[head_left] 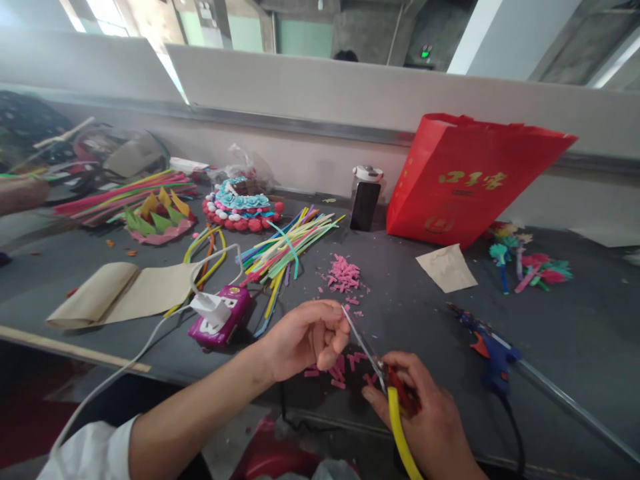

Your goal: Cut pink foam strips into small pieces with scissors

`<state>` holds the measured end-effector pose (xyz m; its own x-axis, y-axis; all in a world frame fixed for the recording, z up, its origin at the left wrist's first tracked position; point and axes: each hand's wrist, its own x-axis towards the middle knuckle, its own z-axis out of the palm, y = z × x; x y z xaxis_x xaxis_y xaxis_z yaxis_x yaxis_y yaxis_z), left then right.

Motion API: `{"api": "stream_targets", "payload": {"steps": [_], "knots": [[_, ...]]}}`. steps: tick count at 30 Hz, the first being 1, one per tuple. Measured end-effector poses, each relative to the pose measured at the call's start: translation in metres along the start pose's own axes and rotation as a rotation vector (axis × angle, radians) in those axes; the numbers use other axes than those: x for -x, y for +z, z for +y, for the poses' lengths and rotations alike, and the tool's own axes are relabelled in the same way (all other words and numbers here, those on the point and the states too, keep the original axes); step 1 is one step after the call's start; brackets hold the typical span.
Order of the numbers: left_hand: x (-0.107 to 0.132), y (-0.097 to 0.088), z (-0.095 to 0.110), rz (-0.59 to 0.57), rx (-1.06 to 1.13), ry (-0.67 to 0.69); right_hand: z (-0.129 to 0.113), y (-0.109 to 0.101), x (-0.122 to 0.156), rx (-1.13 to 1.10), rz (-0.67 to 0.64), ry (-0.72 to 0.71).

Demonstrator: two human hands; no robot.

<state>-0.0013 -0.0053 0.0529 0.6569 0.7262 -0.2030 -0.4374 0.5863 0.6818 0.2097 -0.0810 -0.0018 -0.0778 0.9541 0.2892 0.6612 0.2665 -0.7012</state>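
Scissors (pixel 365 345) fill my wrapped right hand (pixel 433 412); my left hand (pixel 311 333) half-curls, its hold unclear; pink pieces (pixel 344 274) lie beyond; a red bag (pixel 463 157) stands behind, contents hidden.

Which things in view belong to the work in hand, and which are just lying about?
Apparently in use:
long scissors with silver metal blades, in the right hand
small pink pieces, piled and scattered

Probably incidental:
tall red bag with gold lettering
black rectangular phone
white-lidded bottle
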Motion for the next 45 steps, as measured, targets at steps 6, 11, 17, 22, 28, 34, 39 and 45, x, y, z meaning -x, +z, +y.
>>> {"api": "stream_targets", "payload": {"steps": [6,11,17,22,28,34,39,45], "knots": [[-0.001,0.006,-0.003,0.176,-0.047,0.119,-0.002,-0.003,-0.002,0.055,-0.006,0.02],[0.0,0.015,-0.008,0.369,-0.143,0.215,0.005,-0.004,-0.003,0.134,-0.005,-0.051],[0.002,0.016,-0.009,0.411,-0.311,0.274,0.004,-0.003,-0.002,0.154,0.025,-0.007],[0.003,0.017,-0.004,0.396,-0.363,0.288,0.004,-0.002,-0.001,0.158,0.01,0.0],[0.004,0.015,0.0,0.351,-0.331,0.252,0.006,-0.002,-0.001,0.156,0.006,0.001],[0.002,0.009,0.002,0.339,-0.358,0.219,0.005,-0.002,-0.001,0.153,0.023,-0.032],[0.002,0.009,0.001,0.344,-0.375,0.209,0.005,-0.001,-0.001,0.147,0.006,-0.027],[0.001,0.014,-0.003,0.397,-0.33,0.271,0.006,-0.005,-0.003,0.182,0.015,-0.051]]}}
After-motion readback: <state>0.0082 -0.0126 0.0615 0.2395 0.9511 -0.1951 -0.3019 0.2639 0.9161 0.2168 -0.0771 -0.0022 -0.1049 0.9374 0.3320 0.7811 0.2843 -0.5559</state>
